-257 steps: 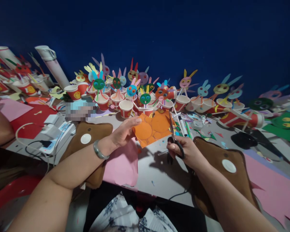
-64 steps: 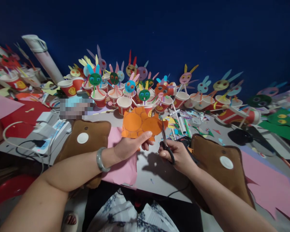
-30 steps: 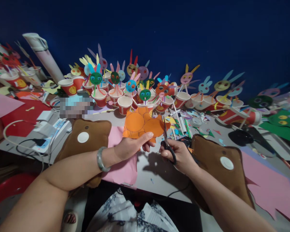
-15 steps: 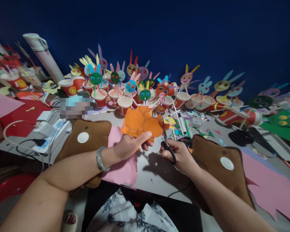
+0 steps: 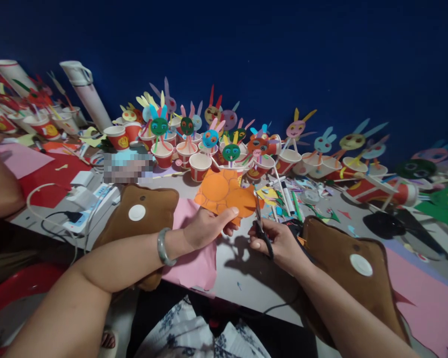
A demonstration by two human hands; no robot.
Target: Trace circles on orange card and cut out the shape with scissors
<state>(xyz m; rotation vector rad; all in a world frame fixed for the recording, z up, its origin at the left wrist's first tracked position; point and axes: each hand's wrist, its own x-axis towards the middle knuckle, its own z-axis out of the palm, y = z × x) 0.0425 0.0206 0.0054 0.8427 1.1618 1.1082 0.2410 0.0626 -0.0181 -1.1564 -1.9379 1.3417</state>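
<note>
Between thumb and fingers, my left hand pinches a sheet of orange paper with circles drawn on it and a ragged cut outline. My right hand is closed around the handles of black-handled scissors. Their blades point away from me and meet the right edge of the orange paper. Below my left wrist lies a sheet of pink paper on the table.
Paper cups with paper rabbit faces stand along the back. Brown cushions lie on both sides. Scraps and markers litter the right middle. A power strip with cables and another person's arm are at left.
The whole view has shifted, so everything sits slightly further right and lower. My hands keep their hold on the orange paper and scissors, with the blades still at the paper's right edge.
</note>
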